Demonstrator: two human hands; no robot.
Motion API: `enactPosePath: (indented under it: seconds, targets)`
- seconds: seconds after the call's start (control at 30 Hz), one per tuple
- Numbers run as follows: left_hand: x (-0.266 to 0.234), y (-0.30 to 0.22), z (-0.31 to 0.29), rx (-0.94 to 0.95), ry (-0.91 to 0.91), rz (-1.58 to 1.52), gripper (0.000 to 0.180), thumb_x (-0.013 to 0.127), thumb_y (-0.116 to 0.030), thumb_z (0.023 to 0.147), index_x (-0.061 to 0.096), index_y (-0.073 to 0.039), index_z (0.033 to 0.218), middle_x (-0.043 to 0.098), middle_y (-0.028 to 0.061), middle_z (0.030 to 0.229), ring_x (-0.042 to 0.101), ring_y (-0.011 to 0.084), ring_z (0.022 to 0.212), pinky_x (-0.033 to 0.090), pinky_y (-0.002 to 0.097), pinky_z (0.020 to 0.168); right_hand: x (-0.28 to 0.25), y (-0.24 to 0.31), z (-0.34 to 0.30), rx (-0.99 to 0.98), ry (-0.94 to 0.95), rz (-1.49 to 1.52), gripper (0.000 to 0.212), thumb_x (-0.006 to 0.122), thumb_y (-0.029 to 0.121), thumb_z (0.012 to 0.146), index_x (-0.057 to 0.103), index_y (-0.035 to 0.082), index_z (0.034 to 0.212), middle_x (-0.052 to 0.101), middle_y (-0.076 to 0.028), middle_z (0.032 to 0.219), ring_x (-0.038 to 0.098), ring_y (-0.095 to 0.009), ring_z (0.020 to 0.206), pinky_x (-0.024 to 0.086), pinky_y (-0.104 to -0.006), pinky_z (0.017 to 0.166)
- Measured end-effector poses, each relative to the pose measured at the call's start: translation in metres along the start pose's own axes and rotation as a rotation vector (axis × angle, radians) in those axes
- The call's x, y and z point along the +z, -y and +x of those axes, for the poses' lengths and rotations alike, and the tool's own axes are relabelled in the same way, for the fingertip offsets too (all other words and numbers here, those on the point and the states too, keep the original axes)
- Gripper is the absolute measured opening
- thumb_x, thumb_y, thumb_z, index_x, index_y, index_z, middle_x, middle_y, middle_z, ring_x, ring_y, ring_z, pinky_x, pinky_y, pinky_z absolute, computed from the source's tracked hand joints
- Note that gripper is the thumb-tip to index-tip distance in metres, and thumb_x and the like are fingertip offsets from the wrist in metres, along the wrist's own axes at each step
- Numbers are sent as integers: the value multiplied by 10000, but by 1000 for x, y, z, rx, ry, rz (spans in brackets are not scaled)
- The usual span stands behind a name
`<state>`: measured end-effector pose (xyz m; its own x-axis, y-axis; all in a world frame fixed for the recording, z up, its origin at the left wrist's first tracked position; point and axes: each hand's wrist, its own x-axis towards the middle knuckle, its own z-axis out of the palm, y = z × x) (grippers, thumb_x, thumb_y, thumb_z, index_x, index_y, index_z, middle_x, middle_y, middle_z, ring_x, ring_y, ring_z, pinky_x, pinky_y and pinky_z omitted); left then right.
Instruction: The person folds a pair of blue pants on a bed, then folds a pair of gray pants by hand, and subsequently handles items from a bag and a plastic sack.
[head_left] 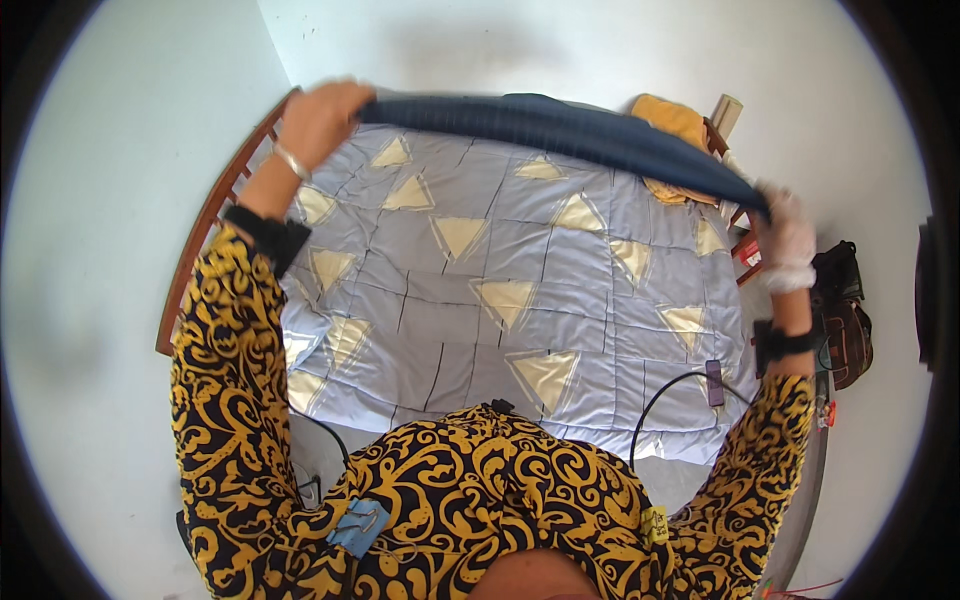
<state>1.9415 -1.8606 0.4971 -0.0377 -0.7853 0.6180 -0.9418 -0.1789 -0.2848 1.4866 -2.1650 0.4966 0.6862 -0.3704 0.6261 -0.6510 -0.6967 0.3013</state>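
Note:
A length of dark blue cloth point(560, 135) is stretched in the air between my two hands, above the far side of the bed. It sags slightly and is blurred, so I cannot tell what garment or piece it is. My left hand point(325, 120), a pale bracelet at its wrist, is closed around the cloth's left end. At the lower right end, my right hand point(785, 235) grips the cloth; it looks white, as if gloved, and is smeared at the fingers. Under the cloth spreads a grey-blue quilt point(450, 290) with pale yellow triangles.
A wooden bed rail point(205, 225) runs along the left. An orange-yellow towel point(670, 120) hangs at the far right corner. A purple phone-like object point(714, 384) lies on the quilt's right edge. Dark bags point(845, 320) are right of the bed. Pale walls surround it.

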Motion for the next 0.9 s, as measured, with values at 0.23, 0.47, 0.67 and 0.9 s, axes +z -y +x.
enactPosePath:
  seconds: [0.23, 0.47, 0.67, 0.9]
  targets:
    - [44, -67, -188, 186, 574, -313, 58, 490, -129, 719, 480, -111, 774, 499, 50, 692, 528, 227, 659, 422, 333, 557, 48, 96, -155, -343, 522, 71, 83, 471, 135, 763, 519, 128, 830, 484, -45, 643, 510, -209, 598, 422, -324, 482]
    - [48, -166, -368, 182, 1221, -526, 94, 470, -186, 759, 506, -98, 765, 527, 55, 706, 552, 238, 713, 451, 352, 571, 49, 196, -313, -391, 1456, 428, 163, 464, 158, 800, 609, 140, 870, 609, -84, 826, 602, -237, 791, 491, -340, 636]
    - [51, -207, -414, 120, 1605, -605, 134, 463, -121, 790, 541, -90, 894, 584, 83, 826, 575, 250, 814, 475, 345, 643, 63, 234, -328, -437, 1969, 437, 204, 510, 104, 762, 584, 81, 951, 586, -114, 978, 556, -285, 949, 471, -357, 757]
    - [97, -213, -404, 263, 2145, -636, 279, 611, -172, 711, 605, -140, 988, 598, 70, 1005, 567, 241, 933, 470, 362, 734, 194, 165, -367, 657, 1801, 1173, 196, 578, 216, 766, 591, 109, 930, 603, -47, 759, 567, -177, 641, 473, -302, 576]
